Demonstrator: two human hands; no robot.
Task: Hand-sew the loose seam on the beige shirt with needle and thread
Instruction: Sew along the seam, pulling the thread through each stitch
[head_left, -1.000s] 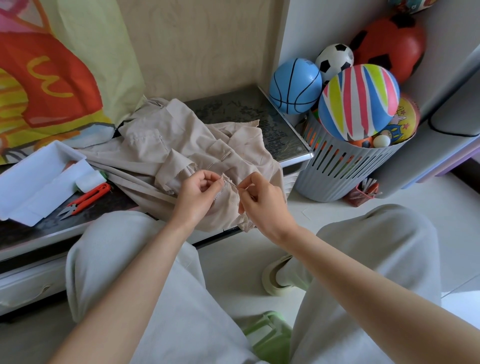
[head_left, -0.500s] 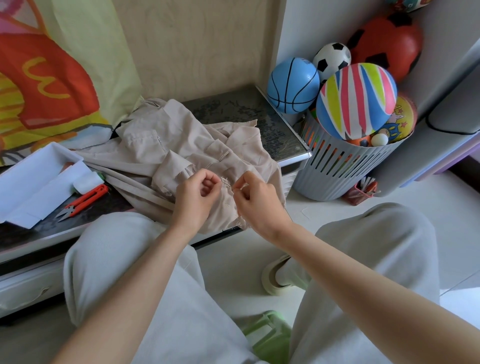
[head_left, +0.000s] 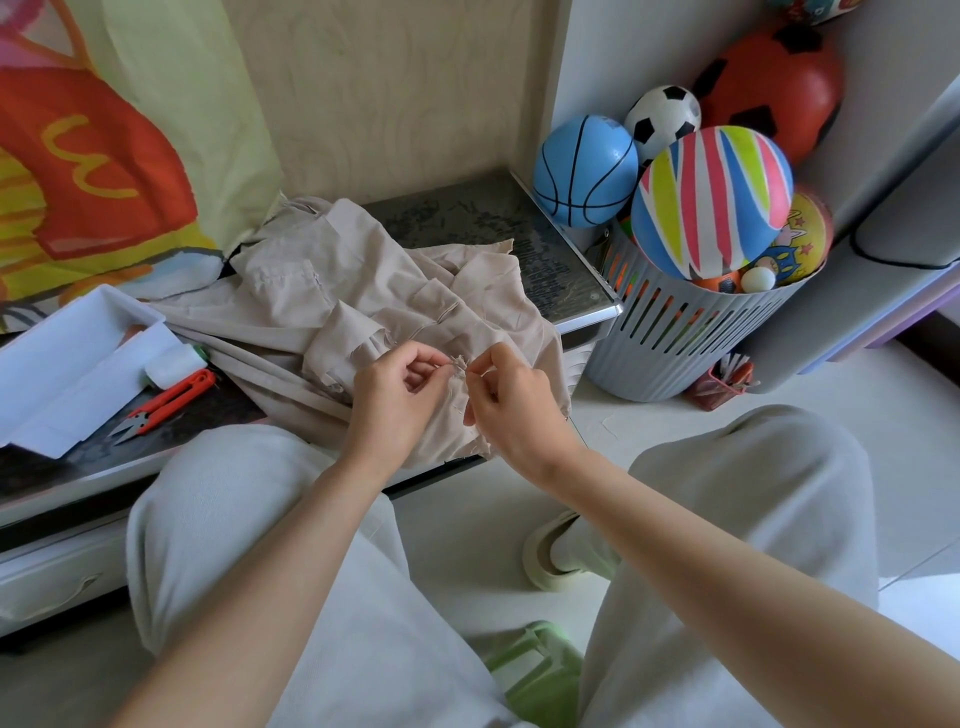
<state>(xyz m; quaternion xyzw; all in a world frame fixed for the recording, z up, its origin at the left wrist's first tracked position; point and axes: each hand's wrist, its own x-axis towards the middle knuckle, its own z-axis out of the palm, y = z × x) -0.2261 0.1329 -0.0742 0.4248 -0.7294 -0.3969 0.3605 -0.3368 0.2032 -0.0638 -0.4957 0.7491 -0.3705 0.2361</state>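
— Where is the beige shirt (head_left: 322, 291) lying?

— It is lying crumpled on the counter (head_left: 550, 260), and one part is hanging over the counter's front edge.

— And the hands?

— Both are working at that front edge, almost touching each other. The left hand (head_left: 400, 400) is closing its grip on a fold of the shirt. The right hand (head_left: 511, 400) is pinching at the frayed loose seam (head_left: 460, 362), thumb against forefinger.

— Is the needle showing?

— Something fine is sitting between the fingertips, but it is too small for me to tell whether it is a needle or thread.

— What else is sitting on the counter?

— Orange snips (head_left: 166, 400) are lying toward its left end, just beside a white tray (head_left: 62, 353). A grey basket (head_left: 691, 338) heaped with balls is standing on the floor against the counter's right end.
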